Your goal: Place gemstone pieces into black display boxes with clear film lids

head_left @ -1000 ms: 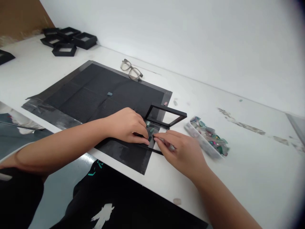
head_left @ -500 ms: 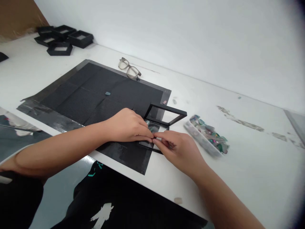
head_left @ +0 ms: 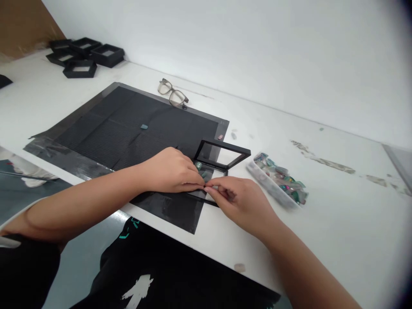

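My left hand [head_left: 175, 171] and my right hand [head_left: 241, 199] meet fingertip to fingertip over a hinged black frame [head_left: 240, 156]. Its windowed lid stands raised at the back, and its lower half lies flat under my fingers. Both hands are closed in a pinch. Whatever sits between the fingertips is too small and covered to make out. Beside my left fingers, small greenish pieces [head_left: 198, 165] show on the clear film of the lower half. The frame rests partly on a black mat [head_left: 167, 128] and partly on the white table.
Right of the frame stands a clear plastic box [head_left: 268, 184] filled with small colourful pieces. Eyeglasses [head_left: 174, 94] lie behind the mat. Several black frames [head_left: 80, 68] are piled at the far left. A small blue-grey piece [head_left: 144, 126] lies on the mat. A wall borders the table.
Both hands hold nearly the same pinch over the frame. The whole view has shifted slightly, and a little more of the greenish piece by my left fingers shows.
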`<state>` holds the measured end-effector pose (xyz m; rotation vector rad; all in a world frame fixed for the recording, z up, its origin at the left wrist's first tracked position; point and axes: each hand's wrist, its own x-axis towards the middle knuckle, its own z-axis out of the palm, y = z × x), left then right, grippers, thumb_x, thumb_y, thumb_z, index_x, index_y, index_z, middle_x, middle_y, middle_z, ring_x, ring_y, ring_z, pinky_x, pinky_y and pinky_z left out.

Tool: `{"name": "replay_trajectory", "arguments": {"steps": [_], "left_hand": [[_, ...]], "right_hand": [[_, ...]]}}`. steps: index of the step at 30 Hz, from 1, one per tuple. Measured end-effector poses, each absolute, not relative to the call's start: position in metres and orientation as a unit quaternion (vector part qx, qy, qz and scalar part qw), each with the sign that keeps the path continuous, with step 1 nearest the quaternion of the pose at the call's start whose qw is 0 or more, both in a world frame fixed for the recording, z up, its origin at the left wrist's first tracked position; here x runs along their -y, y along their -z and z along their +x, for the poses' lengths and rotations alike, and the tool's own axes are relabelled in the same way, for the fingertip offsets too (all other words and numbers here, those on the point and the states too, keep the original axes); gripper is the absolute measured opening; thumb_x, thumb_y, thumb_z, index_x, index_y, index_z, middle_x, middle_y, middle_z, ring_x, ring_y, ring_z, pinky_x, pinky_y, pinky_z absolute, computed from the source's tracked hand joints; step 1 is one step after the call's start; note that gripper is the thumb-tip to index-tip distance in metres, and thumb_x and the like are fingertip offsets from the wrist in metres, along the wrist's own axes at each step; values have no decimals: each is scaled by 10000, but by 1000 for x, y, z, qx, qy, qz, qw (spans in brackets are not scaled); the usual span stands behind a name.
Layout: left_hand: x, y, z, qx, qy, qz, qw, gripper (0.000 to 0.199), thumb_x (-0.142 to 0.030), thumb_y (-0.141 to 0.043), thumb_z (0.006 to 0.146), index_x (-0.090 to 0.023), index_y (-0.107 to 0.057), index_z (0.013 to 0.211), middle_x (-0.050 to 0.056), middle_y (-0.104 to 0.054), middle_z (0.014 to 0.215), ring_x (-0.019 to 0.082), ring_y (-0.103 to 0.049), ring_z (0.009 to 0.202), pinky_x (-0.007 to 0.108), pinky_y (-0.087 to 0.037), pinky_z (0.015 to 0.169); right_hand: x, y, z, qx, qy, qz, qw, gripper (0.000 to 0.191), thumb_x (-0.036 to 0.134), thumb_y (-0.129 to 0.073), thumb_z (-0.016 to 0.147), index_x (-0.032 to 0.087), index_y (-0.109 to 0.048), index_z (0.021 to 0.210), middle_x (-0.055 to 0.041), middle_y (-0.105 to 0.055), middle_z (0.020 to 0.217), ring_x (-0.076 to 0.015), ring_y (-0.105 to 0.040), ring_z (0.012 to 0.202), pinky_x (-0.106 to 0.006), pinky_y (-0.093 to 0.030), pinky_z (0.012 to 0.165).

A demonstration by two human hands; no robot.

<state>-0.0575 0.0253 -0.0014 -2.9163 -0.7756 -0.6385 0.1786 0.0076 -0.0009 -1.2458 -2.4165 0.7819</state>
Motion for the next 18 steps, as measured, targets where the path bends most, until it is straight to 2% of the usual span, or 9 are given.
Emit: {"name": "replay_trajectory", "arguments": {"steps": [4, 6, 10, 18], "left_hand": [[-26, 3, -58, 240, 212, -947, 28, 196, -332, -608, 957, -264, -777, 884, -61, -734, 669, 83, -659, 598, 269, -367, 546], [-26, 4, -58, 240, 220, -945, 29, 187, -331, -619, 948, -263, -775, 871, -64, -732, 662, 80, -652, 586, 271, -374, 543], [-24, 5, -55, 251, 227, -940, 37, 180, -321, -640, 930, -258, -766, 818, -66, -727, 643, 80, -637, 560, 273, -376, 542], [-22, 1, -49, 254, 250, -933, 56, 178, -326, -645, 905, -263, -748, 774, -78, -660, 558, 80, -605, 537, 274, -371, 531]], "right_hand": [[-8, -1, 182, 818, -330, -449, 146, 153, 326, -649, 920, 234, -757, 865, 44, -536, 560, -112, -465, 514, -251, -338, 512], [-9, 0, 183, 818, -331, -445, 150, 137, 316, -661, 914, 238, -768, 948, 46, -532, 579, -113, -464, 523, -251, -339, 512], [-10, 3, 183, 829, -320, -432, 155, 220, 305, -671, 916, 255, -774, 1104, 39, -556, 611, -119, -483, 544, -256, -350, 526], [-10, 0, 183, 846, -271, -434, 153, 136, 325, -649, 936, 243, -755, 954, 33, -576, 607, -122, -490, 538, -266, -347, 537]]}}
